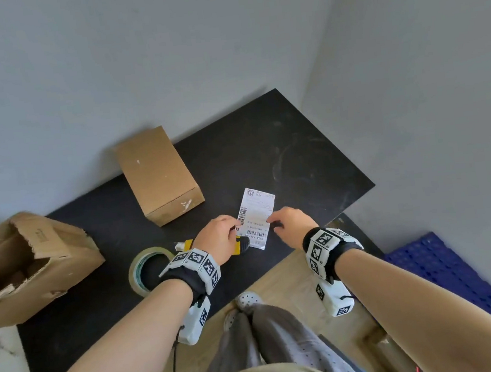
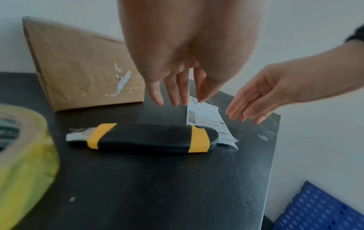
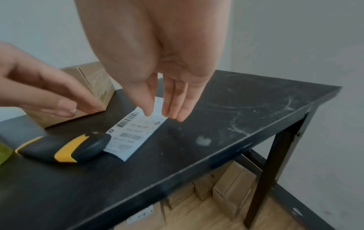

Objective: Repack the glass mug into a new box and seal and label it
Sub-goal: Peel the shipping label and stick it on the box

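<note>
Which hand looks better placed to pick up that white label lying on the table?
Probably the right hand: its fingertips hang directly over the label's free edge. The left hand hovers at the other side, where the utility knife overlaps a label corner. Neither grips it yet.

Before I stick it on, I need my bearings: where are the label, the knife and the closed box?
label (image 1: pixel 258 212), head view, its printed middle.
knife (image 2: pixel 145 137), left wrist view, its black handle.
closed box (image 1: pixel 154 171), head view, its top face.

Both forearms are bare. Each wrist wears a black fabric strap (image 1: pixel 342 251) carrying white blocks printed with black-and-white square markers (image 1: pixel 199 263); a thin black cable (image 1: pixel 174 365) hangs from the left one. Grey trousers (image 1: pixel 274 338), white perforated clogs (image 1: pixel 248 300).
</note>
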Demonstrator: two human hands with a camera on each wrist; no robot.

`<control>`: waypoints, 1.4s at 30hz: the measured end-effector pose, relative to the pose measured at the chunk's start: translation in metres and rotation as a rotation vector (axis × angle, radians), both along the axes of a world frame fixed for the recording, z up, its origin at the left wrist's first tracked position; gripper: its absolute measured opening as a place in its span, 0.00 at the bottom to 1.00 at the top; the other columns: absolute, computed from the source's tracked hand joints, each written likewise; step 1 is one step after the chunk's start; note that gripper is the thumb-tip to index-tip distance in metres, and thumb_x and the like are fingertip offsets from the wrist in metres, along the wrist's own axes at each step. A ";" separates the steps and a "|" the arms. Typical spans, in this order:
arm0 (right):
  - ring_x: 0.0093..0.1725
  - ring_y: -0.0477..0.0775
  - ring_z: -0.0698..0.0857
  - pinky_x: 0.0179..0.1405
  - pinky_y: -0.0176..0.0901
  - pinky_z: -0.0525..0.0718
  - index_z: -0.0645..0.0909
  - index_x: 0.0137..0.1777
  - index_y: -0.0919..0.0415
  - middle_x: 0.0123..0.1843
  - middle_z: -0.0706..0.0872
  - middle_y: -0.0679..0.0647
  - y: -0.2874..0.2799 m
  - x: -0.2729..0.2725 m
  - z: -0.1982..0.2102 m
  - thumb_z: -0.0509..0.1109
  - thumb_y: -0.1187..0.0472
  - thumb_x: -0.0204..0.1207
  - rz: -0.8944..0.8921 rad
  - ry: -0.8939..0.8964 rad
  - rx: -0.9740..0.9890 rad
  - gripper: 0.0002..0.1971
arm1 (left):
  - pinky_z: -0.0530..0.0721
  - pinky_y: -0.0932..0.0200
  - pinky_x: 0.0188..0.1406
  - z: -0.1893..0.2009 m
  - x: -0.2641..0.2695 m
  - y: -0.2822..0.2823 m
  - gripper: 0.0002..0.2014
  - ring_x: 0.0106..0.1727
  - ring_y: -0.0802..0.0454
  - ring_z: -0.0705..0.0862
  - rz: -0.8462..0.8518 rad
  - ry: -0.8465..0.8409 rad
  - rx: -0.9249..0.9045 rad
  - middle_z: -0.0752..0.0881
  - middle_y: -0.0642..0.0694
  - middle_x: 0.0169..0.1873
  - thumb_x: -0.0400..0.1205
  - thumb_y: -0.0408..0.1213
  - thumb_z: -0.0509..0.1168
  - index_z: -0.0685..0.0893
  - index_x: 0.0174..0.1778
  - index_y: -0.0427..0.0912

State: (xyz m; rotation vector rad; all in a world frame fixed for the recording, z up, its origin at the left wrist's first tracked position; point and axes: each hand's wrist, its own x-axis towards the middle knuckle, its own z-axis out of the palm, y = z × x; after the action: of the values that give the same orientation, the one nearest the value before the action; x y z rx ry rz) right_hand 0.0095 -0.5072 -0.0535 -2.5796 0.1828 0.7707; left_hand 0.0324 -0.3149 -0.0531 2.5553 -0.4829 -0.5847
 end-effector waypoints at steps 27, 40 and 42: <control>0.69 0.57 0.75 0.63 0.45 0.77 0.68 0.74 0.61 0.78 0.66 0.55 -0.009 0.000 0.003 0.68 0.65 0.77 0.119 -0.308 -0.024 0.25 | 0.80 0.56 0.40 -0.015 0.033 -0.052 0.03 0.44 0.50 0.83 0.444 0.225 -0.182 0.86 0.46 0.44 0.81 0.35 0.65 0.83 0.47 0.40; 0.55 0.57 0.84 0.55 0.52 0.83 0.82 0.61 0.57 0.57 0.86 0.54 -0.013 0.075 0.088 0.61 0.64 0.81 0.083 -0.421 0.004 0.13 | 0.86 0.56 0.41 0.069 0.074 -0.046 0.05 0.41 0.54 0.87 0.196 0.041 -0.253 0.89 0.51 0.41 0.80 0.42 0.66 0.86 0.48 0.47; 0.48 0.55 0.85 0.51 0.53 0.85 0.85 0.55 0.57 0.51 0.88 0.53 -0.011 0.082 0.098 0.62 0.63 0.80 0.017 -0.457 0.068 0.10 | 0.85 0.60 0.39 0.083 0.080 -0.033 0.05 0.42 0.56 0.86 0.209 0.010 -0.207 0.88 0.53 0.41 0.79 0.40 0.68 0.86 0.49 0.47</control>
State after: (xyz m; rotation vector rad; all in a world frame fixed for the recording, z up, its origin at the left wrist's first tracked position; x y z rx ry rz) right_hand 0.0917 -0.5183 0.0442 -2.6141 -0.0080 0.1735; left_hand 0.1128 -0.3479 0.0304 2.3659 -0.2537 -0.4467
